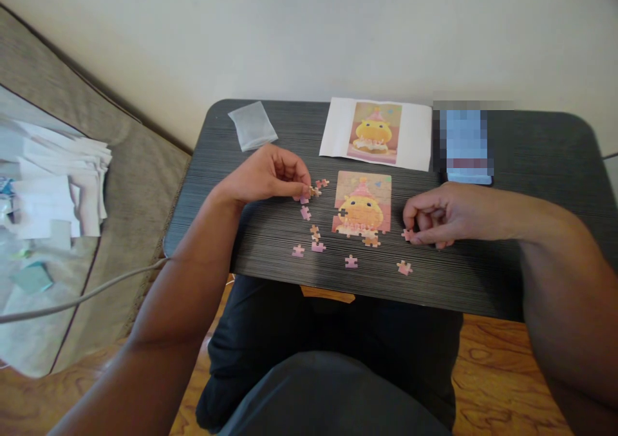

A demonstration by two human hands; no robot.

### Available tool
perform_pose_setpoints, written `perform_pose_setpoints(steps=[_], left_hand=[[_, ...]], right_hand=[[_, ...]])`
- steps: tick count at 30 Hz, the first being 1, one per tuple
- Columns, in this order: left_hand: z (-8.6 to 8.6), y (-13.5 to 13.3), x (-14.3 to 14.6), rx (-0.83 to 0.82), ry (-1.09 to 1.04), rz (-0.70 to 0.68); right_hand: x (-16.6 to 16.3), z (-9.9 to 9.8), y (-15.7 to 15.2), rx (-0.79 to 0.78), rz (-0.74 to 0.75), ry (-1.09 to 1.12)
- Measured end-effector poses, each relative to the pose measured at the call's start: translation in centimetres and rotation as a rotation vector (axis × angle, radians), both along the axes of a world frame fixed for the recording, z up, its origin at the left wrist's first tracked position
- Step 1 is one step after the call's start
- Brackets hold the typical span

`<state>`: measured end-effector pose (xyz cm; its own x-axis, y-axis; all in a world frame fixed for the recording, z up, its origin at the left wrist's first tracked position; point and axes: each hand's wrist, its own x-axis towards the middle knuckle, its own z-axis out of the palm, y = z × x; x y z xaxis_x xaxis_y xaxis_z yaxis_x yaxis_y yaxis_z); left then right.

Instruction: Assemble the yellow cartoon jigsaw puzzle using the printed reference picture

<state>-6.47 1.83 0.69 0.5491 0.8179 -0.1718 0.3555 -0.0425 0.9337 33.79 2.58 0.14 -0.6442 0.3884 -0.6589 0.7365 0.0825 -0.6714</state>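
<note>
A small, partly assembled jigsaw puzzle (362,205) of a yellow cartoon figure lies in the middle of a dark table (531,165). My left hand (268,173) is left of it, fingers pinched on a pink puzzle piece (313,191). My right hand (439,215) rests on the table to the puzzle's right, fingers curled, touching a pink piece (407,234) at its fingertips. Several loose pink pieces (351,261) lie scattered along the puzzle's left and near sides.
A printed reference picture (376,133) lies behind the puzzle. A clear plastic bag (252,125) sits at the back left, a phone (466,146) at the back right. A sofa with papers (58,178) stands left; a cable (87,294) crosses it.
</note>
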Motion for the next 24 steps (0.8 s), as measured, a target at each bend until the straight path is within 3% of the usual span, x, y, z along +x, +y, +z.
perform_pose_setpoints(steps=[24], left_hand=[[-0.25, -0.17, 0.02, -0.105, -0.076, 0.012]], right_hand=[[-0.07, -0.06, 0.10, 0.017, 0.020, 0.017]])
